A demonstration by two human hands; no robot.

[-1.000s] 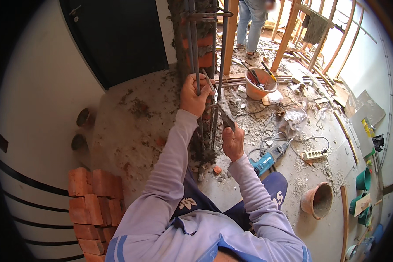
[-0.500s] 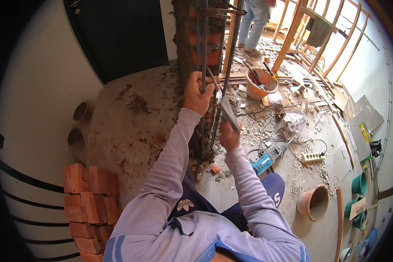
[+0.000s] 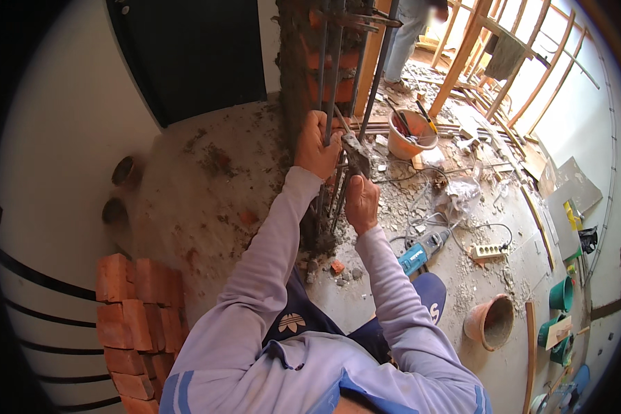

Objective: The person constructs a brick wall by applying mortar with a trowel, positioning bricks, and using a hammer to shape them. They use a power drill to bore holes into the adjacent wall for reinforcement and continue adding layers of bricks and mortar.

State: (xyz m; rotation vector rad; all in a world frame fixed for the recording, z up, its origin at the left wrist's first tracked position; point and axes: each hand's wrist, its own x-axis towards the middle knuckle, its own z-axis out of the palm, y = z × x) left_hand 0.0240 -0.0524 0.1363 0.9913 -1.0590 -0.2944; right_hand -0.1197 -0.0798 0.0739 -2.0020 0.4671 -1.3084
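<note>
Upright steel reinforcing bars (image 3: 332,65) stand beside a rough brick-and-mortar column (image 3: 293,76). My left hand (image 3: 316,146) is closed round one of the bars, at the height of the brickwork; its fingertips are partly hidden behind the steel. Just right of it, my right hand (image 3: 363,203) grips a flat, mortar-smeared trowel (image 3: 357,156), thumb on top, blade pointing up toward the bars. A thin rod (image 3: 342,121) slants between the left hand and the blade; whether it belongs to the trowel I cannot tell.
Stacked bricks (image 3: 127,324) stand at my left. A blue power drill (image 3: 421,252), its cable, a power strip (image 3: 488,252) and rubble lie at right. Buckets include a tool-filled one (image 3: 412,141) and a tilted one (image 3: 488,323). Another person (image 3: 406,41) stands beyond timber posts.
The trowel has turned from nearly edge-on to show its mortar-smeared face, and my right hand has risen slightly. My left hand stays at the bar. The other person has shifted slightly.
</note>
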